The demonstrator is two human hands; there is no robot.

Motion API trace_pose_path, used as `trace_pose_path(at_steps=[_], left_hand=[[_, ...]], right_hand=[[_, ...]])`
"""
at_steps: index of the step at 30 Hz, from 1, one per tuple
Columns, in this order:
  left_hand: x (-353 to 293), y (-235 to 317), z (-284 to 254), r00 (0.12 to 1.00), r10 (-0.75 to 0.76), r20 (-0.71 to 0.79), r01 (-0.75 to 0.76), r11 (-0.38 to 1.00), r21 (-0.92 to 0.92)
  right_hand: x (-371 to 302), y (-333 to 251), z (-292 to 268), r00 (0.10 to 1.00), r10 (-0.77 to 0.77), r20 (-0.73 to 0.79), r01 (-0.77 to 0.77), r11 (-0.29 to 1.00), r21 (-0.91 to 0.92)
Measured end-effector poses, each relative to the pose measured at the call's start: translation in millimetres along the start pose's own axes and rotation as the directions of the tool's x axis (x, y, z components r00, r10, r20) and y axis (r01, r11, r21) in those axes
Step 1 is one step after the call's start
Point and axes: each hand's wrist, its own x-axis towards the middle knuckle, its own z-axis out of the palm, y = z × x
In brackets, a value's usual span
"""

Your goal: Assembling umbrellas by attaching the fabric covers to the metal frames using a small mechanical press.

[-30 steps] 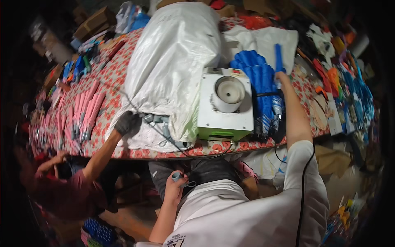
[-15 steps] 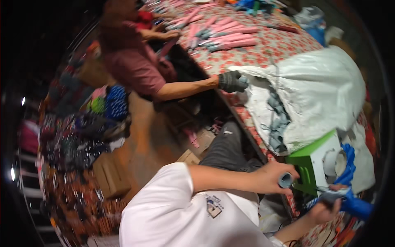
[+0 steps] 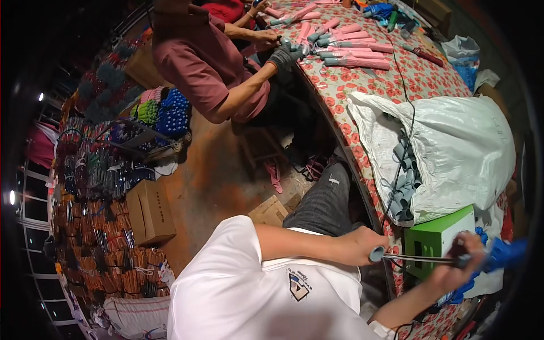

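Change within the last half second: the mouth of the grey tube (image 3: 376, 254) stood free; now a metal shaft (image 3: 422, 259) meets it — the pieces line up. Left hand (image 3: 362, 247): fingers wrapped round the tube, mouth facing right, near the table (image 3: 339, 107). Shaft depth unclear. Right hand (image 3: 460, 259), blurred — fingers curled round the blue umbrella (image 3: 505, 253) where the shaft emerges.

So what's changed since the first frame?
The view swung left. The right hand brought a blue umbrella from the table pile toward the left hand; its shaft now points at the grey handle, seated or not unclear. The co-worker's gloved hand went left from the bag to the pink umbrellas.

Same: left hand keeps the handle; bag and machine stay on the table.
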Motion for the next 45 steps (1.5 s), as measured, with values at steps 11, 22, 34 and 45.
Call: trace_pose_path(at_steps=[11,22,34,45], left_hand=[[26.7,-43.9,-22.0,0.99,-0.094,-0.105,0.123,0.941,0.316],[37.4,-25.9,-6.1,0.996,-0.009,-0.087,0.039,0.936,0.349],[37.5,-29.4,-10.9,0.99,-0.07,-0.125,0.099,0.965,0.243],[54.2,-19.8,-10.6,0.989,-0.053,-0.138,0.075,0.985,0.158]], right_hand=[[-32.6,-16.4,23.0,0.971,-0.006,0.24,-0.097,0.904,0.416],[-42.2,8.6,59.8,0.99,0.139,-0.01,-0.131,0.951,0.28],[-50.1,20.5,42.0,0.979,0.171,-0.108,-0.202,0.817,-0.541],[-48.6,27.6,12.6,0.964,0.265,-0.008,-0.167,0.584,-0.794]])
